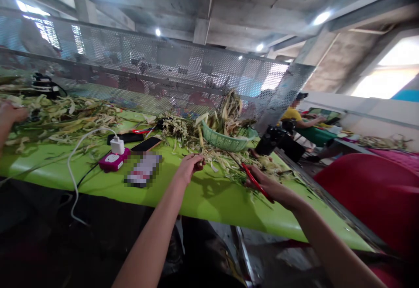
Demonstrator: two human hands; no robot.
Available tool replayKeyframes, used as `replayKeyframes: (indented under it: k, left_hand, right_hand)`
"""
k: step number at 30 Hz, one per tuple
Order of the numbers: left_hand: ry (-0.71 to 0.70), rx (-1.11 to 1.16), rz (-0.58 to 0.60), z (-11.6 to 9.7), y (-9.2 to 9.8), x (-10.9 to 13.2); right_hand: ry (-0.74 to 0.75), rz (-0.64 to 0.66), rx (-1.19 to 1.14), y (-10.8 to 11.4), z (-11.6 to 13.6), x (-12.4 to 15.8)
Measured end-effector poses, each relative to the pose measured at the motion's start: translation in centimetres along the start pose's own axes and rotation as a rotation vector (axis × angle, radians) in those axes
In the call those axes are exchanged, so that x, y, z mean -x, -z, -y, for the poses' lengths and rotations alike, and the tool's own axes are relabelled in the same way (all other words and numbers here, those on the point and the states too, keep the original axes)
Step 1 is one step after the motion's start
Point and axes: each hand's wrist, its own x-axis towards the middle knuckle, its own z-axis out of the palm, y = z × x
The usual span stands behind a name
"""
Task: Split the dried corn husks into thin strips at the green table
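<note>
Under a concrete ceiling (pixel 157 8), at a green table (pixel 216 203): apparently midway, with loose bits (pixel 225 162) already scattered and leaves (pixel 231 109) left heaped in the basket (pixel 222 142), finished or not impossible to tell. Just before the basket, pinched in the fingertips of the left hand (pixel 190 166), seemingly a strip (pixel 200 142), long axis near upright, free end up toward the rim. Gripped in the right hand (pixel 270 184), beside the bits, red scissors (pixel 251 177), long axis slanting, tips seemingly forward and left, blades too blurred to read.

Hands (pixel 190 168) with red scissors (pixel 256 183), leaves (pixel 178 127), basket (pixel 225 143)
</note>
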Motion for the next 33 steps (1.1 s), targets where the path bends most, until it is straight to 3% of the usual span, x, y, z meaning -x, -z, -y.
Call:
replayKeyframes:
  k: [4, 11, 19, 33]
  left_hand:
    - [0.012, 0.041, 0.006, 0.1, 0.0, -0.2]
    - [0.028, 0.068, 0.017, 0.0, -0.1, -0.1]
    - [0.034, 0.064, 0.025, -0.2, -0.1, 0.1]
    - [0.050, 0.016, 0.038, -0.2, 0.1, 0.1]
  right_hand:
    - [0.064, 0.056, 0.063, -1.3, 1.0, -0.3]
    - [-0.005, 0.042, 0.019, -2.6, 2.1, -1.1]
    - [0.086, 0.042, 0.069, -2.7, 2.2, -1.3]
    - [0.073, 0.079, 0.142, -2.4, 0.9, -1.2]
